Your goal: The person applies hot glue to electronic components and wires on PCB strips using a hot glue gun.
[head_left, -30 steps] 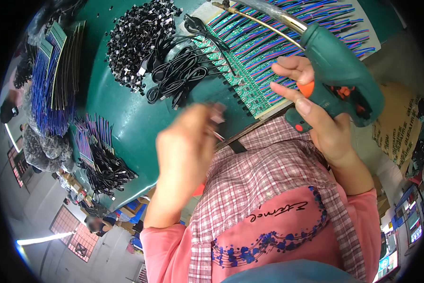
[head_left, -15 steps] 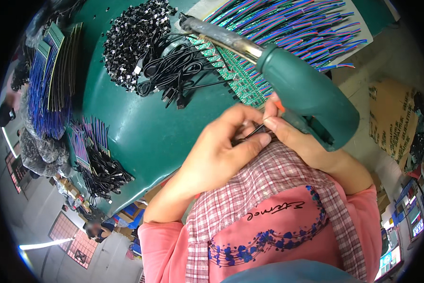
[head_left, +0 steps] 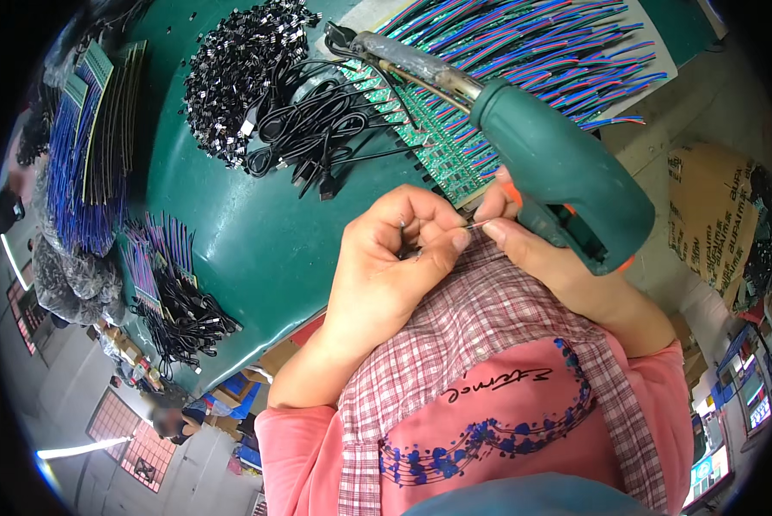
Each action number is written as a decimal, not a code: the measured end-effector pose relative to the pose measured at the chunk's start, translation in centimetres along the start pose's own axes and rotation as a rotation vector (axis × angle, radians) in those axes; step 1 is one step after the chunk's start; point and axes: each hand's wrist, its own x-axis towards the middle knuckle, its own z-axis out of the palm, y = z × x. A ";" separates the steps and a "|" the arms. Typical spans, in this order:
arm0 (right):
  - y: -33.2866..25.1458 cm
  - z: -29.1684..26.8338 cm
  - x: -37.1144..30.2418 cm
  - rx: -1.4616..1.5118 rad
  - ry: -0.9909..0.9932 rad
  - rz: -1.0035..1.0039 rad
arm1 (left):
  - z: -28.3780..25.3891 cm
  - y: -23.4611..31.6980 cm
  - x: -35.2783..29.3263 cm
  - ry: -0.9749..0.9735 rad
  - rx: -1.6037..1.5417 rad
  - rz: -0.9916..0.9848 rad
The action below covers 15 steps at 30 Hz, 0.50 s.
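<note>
Between my hands runs a short, thin wire (head_left: pixel 478 224), pale reddish where it shows. My left hand (head_left: pixel 396 254) is closed, thumb and index finger pinching one end. The thumb and fingers of my right hand (head_left: pixel 536 249) pinch the other end. In front of my right hand and wrist is a green soldering gun (head_left: pixel 566 163) with an orange trigger and a long metal barrel pointing to the upper left. It covers part of the hand, and whether my fingers touch it I cannot tell. Beyond lie green circuit boards (head_left: pixel 442 159) with coloured wires attached.
A heap of small black connectors (head_left: pixel 240 86) and a tangle of black cables (head_left: pixel 309 129) lie on the green table (head_left: pixel 248 232). Wired board bundles (head_left: pixel 89 155) stand at far left, with more cables (head_left: pixel 180 318) nearer. A cardboard box (head_left: pixel 713 224) is at right.
My left hand has shifted slightly left and turned. The black cable length seen between my hands before is no longer visible; a thin reddish wire shows there now.
</note>
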 end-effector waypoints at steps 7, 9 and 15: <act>-1.0 0.0 0.5 0.184 -0.071 0.090 | -0.6 -0.3 0.6 -0.097 -0.290 -0.178; -0.9 0.1 0.4 0.206 -0.076 0.078 | -0.7 -0.5 0.8 -0.140 -0.413 -0.206; -0.8 -0.1 0.5 0.203 -0.088 0.062 | -0.6 -1.0 0.8 -0.170 -0.532 -0.214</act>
